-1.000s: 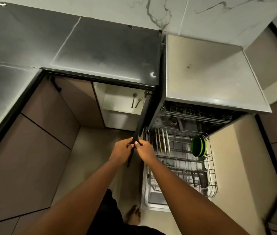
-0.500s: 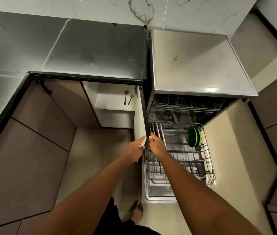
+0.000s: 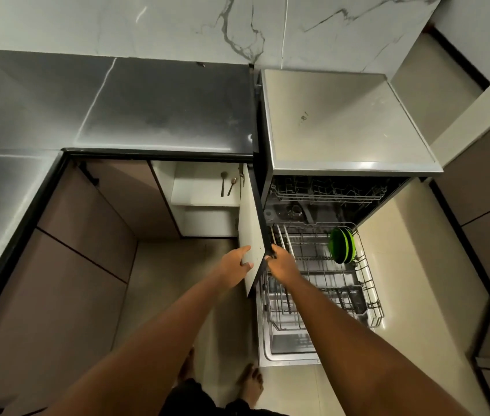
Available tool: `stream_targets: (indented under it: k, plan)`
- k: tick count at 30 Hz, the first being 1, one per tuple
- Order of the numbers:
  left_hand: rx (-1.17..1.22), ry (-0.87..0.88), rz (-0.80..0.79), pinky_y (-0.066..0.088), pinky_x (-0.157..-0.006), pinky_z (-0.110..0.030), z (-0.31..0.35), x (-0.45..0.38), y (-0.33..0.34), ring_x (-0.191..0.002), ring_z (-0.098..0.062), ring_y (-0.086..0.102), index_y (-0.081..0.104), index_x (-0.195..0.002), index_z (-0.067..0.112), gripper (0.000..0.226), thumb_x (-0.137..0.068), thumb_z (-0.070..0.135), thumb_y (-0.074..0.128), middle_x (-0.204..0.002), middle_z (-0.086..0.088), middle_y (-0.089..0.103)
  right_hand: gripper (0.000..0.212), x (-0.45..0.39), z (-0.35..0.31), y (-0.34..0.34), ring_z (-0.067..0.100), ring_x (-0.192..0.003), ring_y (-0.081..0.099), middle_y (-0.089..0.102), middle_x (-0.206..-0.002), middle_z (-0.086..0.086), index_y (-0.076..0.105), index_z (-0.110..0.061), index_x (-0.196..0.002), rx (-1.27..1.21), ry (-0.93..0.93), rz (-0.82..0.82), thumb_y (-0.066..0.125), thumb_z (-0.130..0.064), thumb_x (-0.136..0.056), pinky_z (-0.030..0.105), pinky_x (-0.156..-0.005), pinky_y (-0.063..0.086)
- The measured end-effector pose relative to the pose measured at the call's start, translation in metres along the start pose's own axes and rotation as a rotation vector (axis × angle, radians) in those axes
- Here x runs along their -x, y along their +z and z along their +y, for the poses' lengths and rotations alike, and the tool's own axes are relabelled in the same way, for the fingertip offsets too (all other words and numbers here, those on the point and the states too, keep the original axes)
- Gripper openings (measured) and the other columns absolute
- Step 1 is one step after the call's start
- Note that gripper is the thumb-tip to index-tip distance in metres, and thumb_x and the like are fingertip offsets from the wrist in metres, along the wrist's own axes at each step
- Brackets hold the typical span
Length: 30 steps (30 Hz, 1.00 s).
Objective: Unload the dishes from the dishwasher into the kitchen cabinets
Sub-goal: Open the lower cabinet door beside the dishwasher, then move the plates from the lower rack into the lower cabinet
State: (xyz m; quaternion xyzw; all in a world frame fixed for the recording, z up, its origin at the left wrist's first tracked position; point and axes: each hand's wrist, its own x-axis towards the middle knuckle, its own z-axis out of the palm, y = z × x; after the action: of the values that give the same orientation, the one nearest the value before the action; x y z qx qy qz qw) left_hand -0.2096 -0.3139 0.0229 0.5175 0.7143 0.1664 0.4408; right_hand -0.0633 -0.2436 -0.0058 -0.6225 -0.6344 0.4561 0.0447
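Cabinet door has swung wider; both hands still hold it.

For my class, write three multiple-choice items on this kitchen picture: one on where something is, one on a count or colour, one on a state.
1. Where do the green plates stand?
A. in the pulled-out lower rack of the dishwasher
B. on the dark countertop
C. on the cabinet shelf

2. How many spoons lie on the cabinet shelf?
A. none
B. two
C. five

3. What state is the cabinet door in?
A. fully closed
B. taken off and lying on the floor
C. swung open, with a hand on each side of it

Key: 1 A, the plates stand upright at the rack's far right. 2 B, two spoons lie side by side. 3 C, the left hand touches its pale inner face and the right hand grips its dark edge.
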Motion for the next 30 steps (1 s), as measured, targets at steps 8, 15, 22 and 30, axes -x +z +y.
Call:
stream_targets:
  k: [8,15,22,30]
  plan:
    - [-0.07,0.085,-0.046,0.034,-0.115,-0.039,0.005,-0.006,-0.042,-0.138,-0.026,0.042,0.033,-0.151,0.014,0.056,-0.099,0.023,0.054,-0.151,-0.012,0.042,0.049,0.02,-0.036,-0.015,0.03,-0.114,0.061,0.062,-0.132,0.012,0.044,-0.018,-0.145,0.047,0.011,0.181,0.056,-0.021,-0.097,0.043,-0.097,0.051]
    - [-0.056,0.202,-0.091,0.04,-0.111,-0.041,0.021,-0.027,-0.059,-0.131,-0.023,0.05,0.044,-0.145,0.019,0.047,-0.099,0.022,0.053,-0.142,-0.009,0.052,0.035,0.043,-0.035,-0.029,0.03,-0.103,0.064,0.067,-0.117,0.013,0.059,-0.018,-0.129,0.037,0.094,0.323,0.055,-0.019,-0.094,0.042,-0.09,0.054]
    - [-0.042,0.334,-0.162,0.05,-0.089,-0.027,0.049,-0.041,-0.026,-0.103,-0.016,0.064,0.057,-0.132,0.018,0.034,-0.098,0.018,0.053,-0.112,-0.001,0.067,0.032,0.075,0.011,-0.044,0.029,-0.1,0.064,0.066,-0.116,0.015,0.063,-0.01,-0.122,0.002,0.263,0.429,0.049,-0.01,-0.094,0.039,-0.088,0.054]
    - [-0.126,0.405,-0.368,0.048,-0.07,-0.01,0.082,-0.042,0.038,-0.092,-0.006,0.062,0.049,-0.14,0.019,0.042,-0.098,0.017,0.053,-0.121,-0.003,0.064,0.033,0.087,0.078,-0.083,0.027,-0.101,0.064,0.066,-0.118,0.011,0.065,-0.013,-0.121,-0.079,0.374,0.45,0.053,-0.012,-0.09,0.041,-0.089,0.055]
